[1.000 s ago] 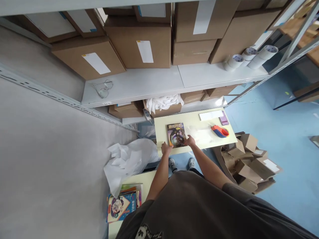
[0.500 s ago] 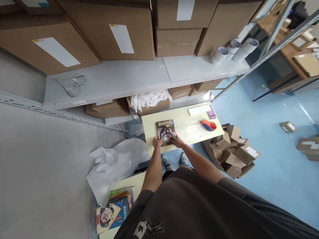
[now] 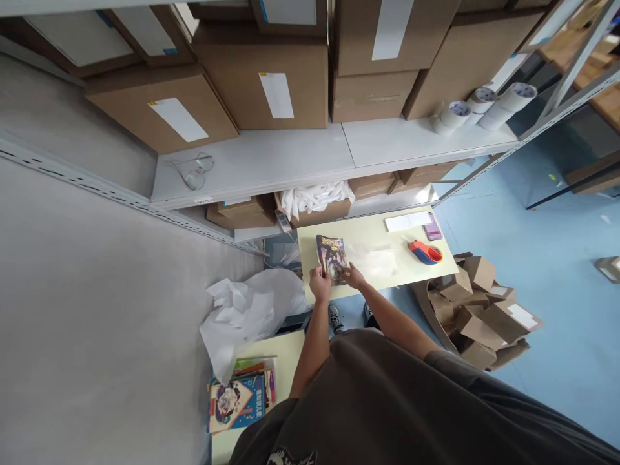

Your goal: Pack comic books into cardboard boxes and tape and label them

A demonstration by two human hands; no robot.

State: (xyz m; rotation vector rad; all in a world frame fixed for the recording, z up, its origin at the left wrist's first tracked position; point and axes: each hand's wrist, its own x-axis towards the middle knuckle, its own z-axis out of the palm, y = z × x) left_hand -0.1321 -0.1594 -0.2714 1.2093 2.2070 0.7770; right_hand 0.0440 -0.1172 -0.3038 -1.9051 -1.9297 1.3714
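Note:
A dark, colourfully printed book (image 3: 333, 253) is held between my hands over the pale yellow table (image 3: 358, 284). My left hand (image 3: 320, 284) grips its near left edge, with the thumb on the cover. At the near right edge is my right hand (image 3: 353, 276), its fingers bent against the cover. Right of the book, a whitish sheet or film (image 3: 375, 258) lies flat on the table. Beyond it sits a red and blue tape dispenser (image 3: 425, 252), with a white strip (image 3: 407, 221) and a blurred purple item (image 3: 433, 227) behind.
A shelf (image 3: 271, 152) with cartons (image 3: 290, 84), glasses (image 3: 196, 173) and tape rolls (image 3: 455, 116) stands ahead. Small boxes (image 3: 479, 310) are heaped at the right. A white plastic bag (image 3: 256, 310) and stacked books (image 3: 237, 400) are at the left.
The book is tilted more, and its cover looks narrower. My right hand has shifted on the cover. The whole view has moved, so the scene sits further right.

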